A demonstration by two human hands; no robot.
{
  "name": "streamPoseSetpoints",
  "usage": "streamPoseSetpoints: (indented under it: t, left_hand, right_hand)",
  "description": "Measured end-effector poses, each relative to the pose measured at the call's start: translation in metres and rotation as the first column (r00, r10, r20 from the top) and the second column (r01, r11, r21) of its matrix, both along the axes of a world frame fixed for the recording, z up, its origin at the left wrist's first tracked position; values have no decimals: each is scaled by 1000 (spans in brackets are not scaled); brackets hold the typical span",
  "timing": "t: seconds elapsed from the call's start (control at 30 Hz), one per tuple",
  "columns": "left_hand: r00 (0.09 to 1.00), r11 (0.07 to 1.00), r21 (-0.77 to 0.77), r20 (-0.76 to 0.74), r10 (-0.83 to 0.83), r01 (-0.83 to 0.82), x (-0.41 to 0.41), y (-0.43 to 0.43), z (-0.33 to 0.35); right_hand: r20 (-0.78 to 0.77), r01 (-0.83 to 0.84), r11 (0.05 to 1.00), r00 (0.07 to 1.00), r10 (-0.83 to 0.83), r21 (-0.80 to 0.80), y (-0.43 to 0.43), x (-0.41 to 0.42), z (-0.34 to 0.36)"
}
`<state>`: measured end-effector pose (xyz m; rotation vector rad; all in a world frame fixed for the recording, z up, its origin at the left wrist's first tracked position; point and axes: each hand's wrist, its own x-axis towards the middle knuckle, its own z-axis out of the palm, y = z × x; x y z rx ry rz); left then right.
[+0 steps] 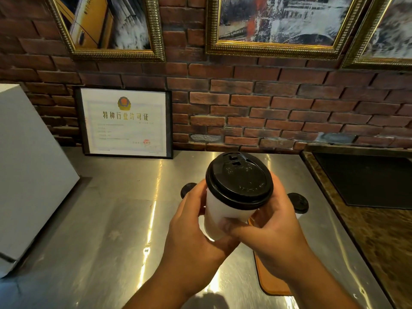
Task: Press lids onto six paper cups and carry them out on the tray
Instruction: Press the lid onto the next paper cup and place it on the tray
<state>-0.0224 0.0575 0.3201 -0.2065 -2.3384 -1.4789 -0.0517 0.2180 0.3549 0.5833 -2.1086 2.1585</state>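
A white paper cup [217,216] with a black lid [239,180] on top is held up above the steel counter. My left hand [194,228] grips its left side and base. My right hand [274,228] grips its right side, fingers curled across the front. Behind my hands, two more black-lidded cups show partly: one lidded cup [187,189] at the left, another lidded cup [298,202] at the right. An orange-brown tray [270,282] lies on the counter under my right forearm, mostly hidden.
The steel counter [116,219] runs to a brick wall. A framed certificate [126,122] leans on the wall at the back left. A white box [29,170] stands at the left. A dark mat [370,179] lies on a stone top at the right.
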Motion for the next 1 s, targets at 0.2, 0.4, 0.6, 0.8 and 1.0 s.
streamPoseSetpoints:
  t: [0.2,0.4,0.6,0.8,1.0]
  left_hand:
    - [1000,1000,17,16,-16,15,-1,2,2]
    - [1000,999,35,22,-19,18,-2,1,0]
    - [999,999,54,37,-5,3,-2,4,-2]
    - [999,998,68,42,-18,15,-3,2,-1]
    - [998,998,54,59,-24,21,-4,4,-5]
  right_hand:
    - [10,40,999,999,-40,-24,1,-4,4]
    - [43,20,1000,999,-20,15,1,-2,4]
    - [55,51,999,997,-51,-11,1,-4,9]
    - [95,27,1000,995,-27,-5,1,-2,7]
    - [75,83,996,994,-80,-34,0,-2,6]
